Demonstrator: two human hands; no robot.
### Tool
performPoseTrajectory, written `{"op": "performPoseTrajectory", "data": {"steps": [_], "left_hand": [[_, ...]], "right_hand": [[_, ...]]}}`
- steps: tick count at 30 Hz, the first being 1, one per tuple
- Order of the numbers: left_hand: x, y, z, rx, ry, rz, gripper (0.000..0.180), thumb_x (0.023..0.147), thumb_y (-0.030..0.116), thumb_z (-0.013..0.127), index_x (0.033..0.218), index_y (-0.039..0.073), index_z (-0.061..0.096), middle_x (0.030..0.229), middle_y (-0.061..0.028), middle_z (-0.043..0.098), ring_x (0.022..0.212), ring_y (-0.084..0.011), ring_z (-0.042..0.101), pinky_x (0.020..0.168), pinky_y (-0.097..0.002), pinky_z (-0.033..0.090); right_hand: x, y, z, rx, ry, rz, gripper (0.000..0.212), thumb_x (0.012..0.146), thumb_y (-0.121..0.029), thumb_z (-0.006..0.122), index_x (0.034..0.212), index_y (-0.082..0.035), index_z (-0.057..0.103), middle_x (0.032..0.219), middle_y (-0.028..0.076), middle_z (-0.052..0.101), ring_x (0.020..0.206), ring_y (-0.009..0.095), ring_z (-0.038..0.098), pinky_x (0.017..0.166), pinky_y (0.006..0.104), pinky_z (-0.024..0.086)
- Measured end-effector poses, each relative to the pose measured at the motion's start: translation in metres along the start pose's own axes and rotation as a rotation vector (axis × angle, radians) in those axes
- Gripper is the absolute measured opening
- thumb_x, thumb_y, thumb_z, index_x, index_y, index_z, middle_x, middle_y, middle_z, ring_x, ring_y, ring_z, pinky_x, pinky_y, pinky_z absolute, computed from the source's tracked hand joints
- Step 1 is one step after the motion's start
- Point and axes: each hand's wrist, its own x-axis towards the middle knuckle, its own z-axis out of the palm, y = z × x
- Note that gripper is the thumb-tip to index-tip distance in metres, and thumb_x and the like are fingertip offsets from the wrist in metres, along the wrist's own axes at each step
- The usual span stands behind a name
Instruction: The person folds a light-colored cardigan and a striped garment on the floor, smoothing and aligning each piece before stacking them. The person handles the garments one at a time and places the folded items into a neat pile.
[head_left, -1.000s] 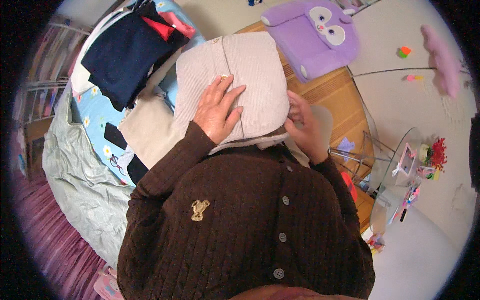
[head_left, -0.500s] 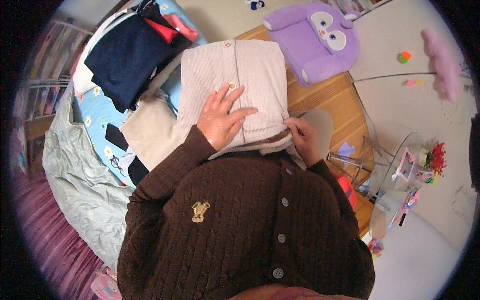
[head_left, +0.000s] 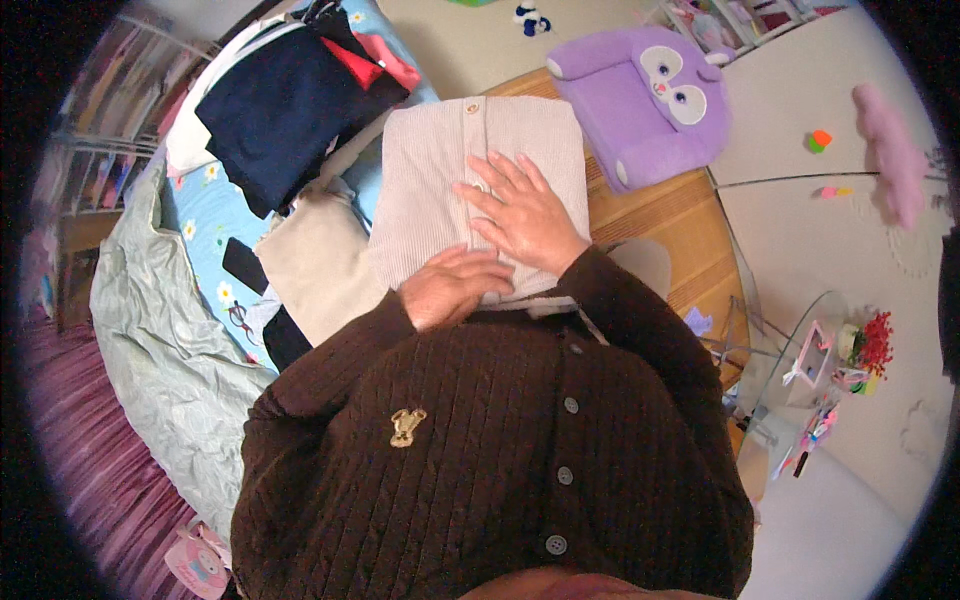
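Observation:
A pale pink ribbed garment with a buttoned front (head_left: 425, 160) lies folded into a neat rectangle right before me. My left hand (head_left: 455, 287) rests on its near edge, fingers stretched to the right and slightly blurred. Above it, my right hand (head_left: 525, 215) lies flat on the garment's middle with fingers spread across the button strip. Neither hand grips anything. One button shows near the far edge; another is partly under my right fingers. Left of the garment is a beige folded cloth (head_left: 315, 260).
A dark navy pile of clothes (head_left: 270, 110) lies on the blue flowered bedding (head_left: 208, 225) at left, near glasses (head_left: 238, 318) and a rumpled pale green cover (head_left: 160, 320). A purple plush seat (head_left: 640, 120) stands beyond the wooden surface (head_left: 690, 220); a glass table (head_left: 800, 345) is at right.
My right hand has let go of the garment's near right edge and moved onto its middle. My left hand has slid back toward me to the near edge.

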Motion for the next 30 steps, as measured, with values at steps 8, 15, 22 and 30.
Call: {"op": "performPoseTrajectory", "data": {"steps": [8,15,22,30], "left_hand": [[0.029,-0.031,-0.058,-0.399,0.264,-0.135,0.037,0.093,0.01,0.051,0.13,0.004,0.053,0.131,-0.0198,0.053,0.128,-0.0327,0.047,0.106,-0.0402,0.037],[0.134,-0.13,-0.059,0.384,0.296,-0.082,0.06,0.098,0.042,0.04,0.145,0.006,0.031,0.149,-0.0148,0.035,0.138,-0.0364,0.032,0.112,-0.0489,0.027],[0.165,-0.118,-0.047,0.548,0.135,-0.105,0.058,0.1,0.045,0.031,0.15,0.017,0.024,0.156,-0.0088,0.023,0.143,-0.0355,0.022,0.114,-0.0538,0.02],[0.125,-0.081,-0.044,0.619,0.037,-0.089,0.057,0.099,0.04,0.036,0.151,0.019,0.023,0.158,-0.0045,0.019,0.145,-0.036,0.012,0.115,-0.0561,0.018]], "right_hand": [[-0.028,-0.009,0.017,0.043,0.012,0.03,0.046,0.091,-0.029,0.056,0.136,-0.018,0.051,0.146,0.01,0.04,0.138,0.03,0.033,0.113,0.0513,0.02],[-0.025,-0.01,0.016,0.01,0.072,0.046,0.042,0.09,-0.029,0.056,0.13,-0.016,0.055,0.141,0.01,0.045,0.133,0.031,0.038,0.111,0.0518,0.023],[-0.026,-0.011,0.015,0.056,0.075,0.067,0.044,0.089,-0.024,0.056,0.133,-0.015,0.053,0.142,0.01,0.045,0.133,0.029,0.039,0.111,0.05,0.024],[-0.037,-0.02,0.008,0.2,0.016,0.052,0.041,0.091,-0.022,0.055,0.131,-0.012,0.054,0.136,0.014,0.049,0.129,0.033,0.042,0.109,0.0461,0.029]]}}
